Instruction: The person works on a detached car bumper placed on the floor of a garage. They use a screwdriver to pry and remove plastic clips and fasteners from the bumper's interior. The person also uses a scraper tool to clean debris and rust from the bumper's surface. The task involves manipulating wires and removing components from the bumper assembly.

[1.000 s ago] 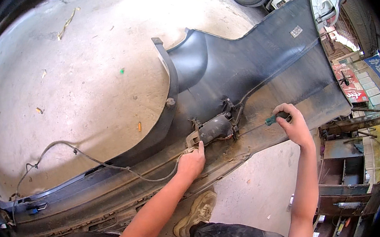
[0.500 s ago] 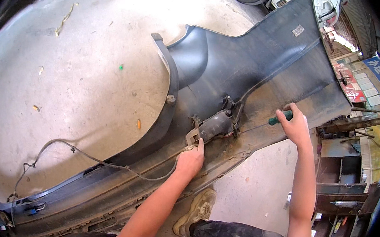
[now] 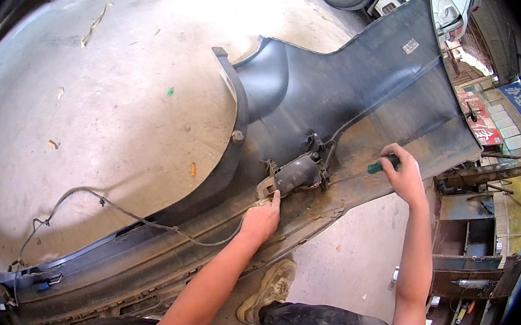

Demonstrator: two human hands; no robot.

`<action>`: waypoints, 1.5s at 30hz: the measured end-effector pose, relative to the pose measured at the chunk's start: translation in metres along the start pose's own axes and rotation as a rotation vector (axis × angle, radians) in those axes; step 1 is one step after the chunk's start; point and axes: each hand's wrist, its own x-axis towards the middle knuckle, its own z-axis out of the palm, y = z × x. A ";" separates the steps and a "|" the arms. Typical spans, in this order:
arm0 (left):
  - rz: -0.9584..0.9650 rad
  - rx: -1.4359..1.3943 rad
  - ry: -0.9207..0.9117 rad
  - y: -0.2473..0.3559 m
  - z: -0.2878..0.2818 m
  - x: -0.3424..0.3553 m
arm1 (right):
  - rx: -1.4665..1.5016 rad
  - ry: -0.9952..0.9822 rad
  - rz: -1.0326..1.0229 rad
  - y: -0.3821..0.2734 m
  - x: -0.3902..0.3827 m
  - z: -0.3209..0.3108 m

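Head view: green screwdriver [image 3: 376, 167] points left, long axis crosswise

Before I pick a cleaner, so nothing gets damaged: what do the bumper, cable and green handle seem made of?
Bumper: probably moulded plastic, dark satin under brown dirt; it's a thin, curved shell.
Cable: likely rubbery or plastic sheathing, matt grey, bending in loose curves.
Green handle: perhaps plastic, from its solid colour; finish unclear, partly covered by the right hand.

Left hand [image 3: 261, 221] has one digit extended; right hand [image 3: 405, 175] is curled.
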 end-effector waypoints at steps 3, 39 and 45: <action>-0.020 -0.003 -0.023 0.000 -0.002 0.000 | 0.125 0.034 -0.046 -0.003 -0.003 0.002; 0.106 -0.182 0.318 0.057 -0.014 0.053 | -0.037 0.012 0.028 -0.014 -0.008 -0.009; 0.119 -0.118 0.116 0.097 -0.009 0.107 | 0.046 0.020 -0.040 -0.018 -0.013 -0.012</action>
